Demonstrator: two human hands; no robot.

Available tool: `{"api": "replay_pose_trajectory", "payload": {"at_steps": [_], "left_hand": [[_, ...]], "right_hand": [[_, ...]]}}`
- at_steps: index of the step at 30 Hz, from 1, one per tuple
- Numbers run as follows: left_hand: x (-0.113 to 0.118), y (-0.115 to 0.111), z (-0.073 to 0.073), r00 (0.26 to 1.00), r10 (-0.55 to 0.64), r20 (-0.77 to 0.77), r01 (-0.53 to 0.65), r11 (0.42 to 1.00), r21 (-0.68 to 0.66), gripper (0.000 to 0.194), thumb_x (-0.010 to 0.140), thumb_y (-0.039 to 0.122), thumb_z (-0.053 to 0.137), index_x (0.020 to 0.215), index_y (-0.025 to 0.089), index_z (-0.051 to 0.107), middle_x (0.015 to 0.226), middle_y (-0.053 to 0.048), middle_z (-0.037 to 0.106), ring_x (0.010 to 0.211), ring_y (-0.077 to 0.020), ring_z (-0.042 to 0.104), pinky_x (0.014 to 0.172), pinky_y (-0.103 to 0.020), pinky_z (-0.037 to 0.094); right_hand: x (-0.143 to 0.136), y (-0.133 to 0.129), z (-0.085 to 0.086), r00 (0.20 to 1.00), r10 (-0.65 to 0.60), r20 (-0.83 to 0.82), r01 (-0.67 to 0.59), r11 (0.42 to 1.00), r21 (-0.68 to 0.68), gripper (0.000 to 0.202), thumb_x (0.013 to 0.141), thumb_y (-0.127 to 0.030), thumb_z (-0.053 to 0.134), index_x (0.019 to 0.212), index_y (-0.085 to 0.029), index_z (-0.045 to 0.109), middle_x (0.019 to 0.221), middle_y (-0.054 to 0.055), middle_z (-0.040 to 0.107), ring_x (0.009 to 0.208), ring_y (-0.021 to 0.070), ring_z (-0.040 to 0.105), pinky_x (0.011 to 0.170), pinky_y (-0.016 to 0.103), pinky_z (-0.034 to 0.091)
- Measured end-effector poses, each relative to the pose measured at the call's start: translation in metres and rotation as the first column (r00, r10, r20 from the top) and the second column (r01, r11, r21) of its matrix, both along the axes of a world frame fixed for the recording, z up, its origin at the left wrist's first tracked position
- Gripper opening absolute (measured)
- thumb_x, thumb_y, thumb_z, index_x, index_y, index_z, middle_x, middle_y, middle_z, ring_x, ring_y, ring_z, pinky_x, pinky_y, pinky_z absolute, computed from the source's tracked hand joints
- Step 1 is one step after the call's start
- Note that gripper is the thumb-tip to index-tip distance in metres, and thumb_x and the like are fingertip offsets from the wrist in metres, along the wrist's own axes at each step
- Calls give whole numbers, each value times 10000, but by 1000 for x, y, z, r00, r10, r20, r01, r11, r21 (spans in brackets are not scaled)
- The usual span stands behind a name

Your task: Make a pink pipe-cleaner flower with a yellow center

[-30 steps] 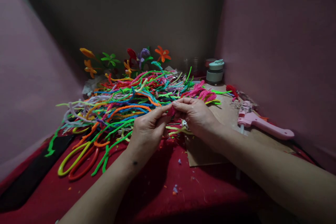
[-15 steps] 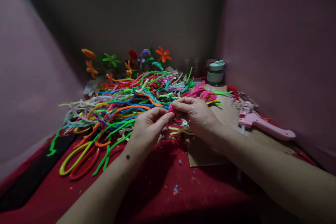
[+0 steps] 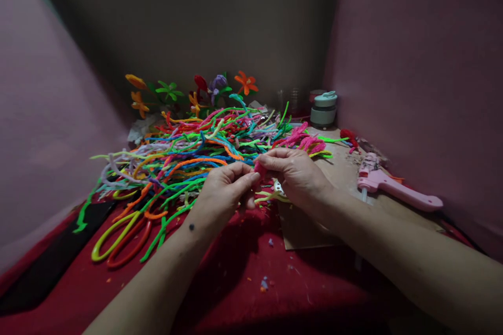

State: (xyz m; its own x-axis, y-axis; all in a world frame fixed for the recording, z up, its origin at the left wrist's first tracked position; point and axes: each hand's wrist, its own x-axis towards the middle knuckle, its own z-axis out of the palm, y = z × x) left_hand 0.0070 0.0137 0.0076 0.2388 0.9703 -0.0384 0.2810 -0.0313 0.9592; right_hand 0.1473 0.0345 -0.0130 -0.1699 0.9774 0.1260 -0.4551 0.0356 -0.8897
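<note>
Between my two hands is a short piece of pink pipe cleaner [image 3: 259, 169], partly covered by the fingertips. My left hand [image 3: 227, 188] pinches its near side with thumb and forefinger. My right hand [image 3: 295, 170] grips the upper end from the right. Just behind lies a large heap of colourful pipe cleaners [image 3: 188, 141]. Looped pink pipe cleaner pieces [image 3: 310, 142] rest beyond my right hand. Below the hands, yellow pipe cleaners [image 3: 269, 196] stick out beside a small white patterned item [image 3: 278, 187], partly hidden by my right hand.
A pink glue gun [image 3: 401, 188] lies at the right on a brown board [image 3: 302, 227]. A mint-lidded cup [image 3: 324, 110] stands at the back. Pipe-cleaner flowers [image 3: 246, 82] rise behind the heap. Scissors with yellow and red handles [image 3: 129, 251] sit front left on the red cloth [image 3: 231, 282].
The pink piece shows a little more between my fingertips and has turned slightly downward. Both hands stay in nearly the same place. The whole view has shifted slightly.
</note>
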Motion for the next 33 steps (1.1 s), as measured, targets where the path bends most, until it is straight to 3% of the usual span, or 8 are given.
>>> {"api": "replay_pose_trajectory", "payload": {"at_steps": [4, 8, 12, 15, 19, 25, 29, 33], "left_hand": [[-4, 2, 1, 993, 0, 120, 6, 999, -52, 119, 737, 268, 609, 725, 156, 570, 444, 41, 561, 352, -54, 444, 363, -145, 331], [-6, 2, 0, 974, 15, 228, -3, 999, -53, 123, 730, 274, 623, 744, 160, 579, 446, 48, 556, 351, -47, 437, 372, -144, 349], [-7, 2, -1, 978, 6, 207, 6, 998, -57, 150, 741, 304, 614, 749, 160, 571, 448, 44, 544, 340, -48, 414, 342, -144, 299], [-11, 4, 1, 981, 36, 191, -32, 999, -26, 196, 731, 352, 625, 775, 164, 593, 472, 59, 502, 349, -28, 375, 344, -138, 254], [-17, 6, 8, 962, 68, 266, -70, 998, 1, 237, 686, 315, 676, 881, 184, 643, 514, 67, 484, 383, -17, 363, 387, -147, 288], [-22, 11, 4, 925, -12, 380, 64, 990, -124, 173, 634, 228, 719, 774, 138, 676, 483, 38, 511, 383, -28, 391, 391, -158, 301], [-23, 13, -1, 865, -55, 498, 195, 953, -234, 131, 619, 193, 727, 703, 139, 642, 529, 25, 543, 411, -33, 446, 446, -173, 383], [-25, 14, -1, 855, -96, 510, 260, 930, -261, 169, 579, 189, 747, 662, 131, 612, 548, 20, 553, 414, -41, 458, 427, -169, 374]], "right_hand": [[1, 1, 1, 999, 33, 7, -34, 996, 80, 133, 685, -240, 659, 601, -137, 648, 569, 2, 603, 535, 90, 518, 567, 247, 395], [-1, 0, -1, 992, 123, -24, -121, 990, 76, 103, 654, -234, 690, 677, -138, 660, 619, -10, 603, 567, 91, 521, 589, 245, 396], [-2, -1, -2, 995, 103, -17, -102, 993, 54, 144, 654, -271, 687, 677, -133, 655, 618, -1, 606, 564, 99, 522, 582, 255, 398], [-1, -4, 3, 997, 66, 48, -67, 997, 31, 154, 663, -283, 672, 633, -134, 645, 583, -3, 594, 530, 86, 494, 549, 242, 379], [-2, -10, 12, 981, 92, 170, -100, 994, 39, 165, 665, -265, 664, 571, -133, 634, 532, -11, 573, 489, 72, 461, 521, 233, 364], [-2, -12, 12, 949, 230, 215, -233, 972, -14, 195, 622, -270, 699, 508, -137, 613, 450, -27, 531, 429, 62, 425, 464, 220, 313], [0, -10, 8, 921, 350, 174, -345, 937, -57, 213, 602, -297, 721, 519, -135, 610, 446, -30, 532, 404, 59, 424, 435, 214, 298], [0, -11, 11, 902, 382, 202, -371, 924, -89, 223, 568, -296, 734, 493, -133, 601, 415, -39, 512, 372, 52, 409, 409, 208, 283]]}}
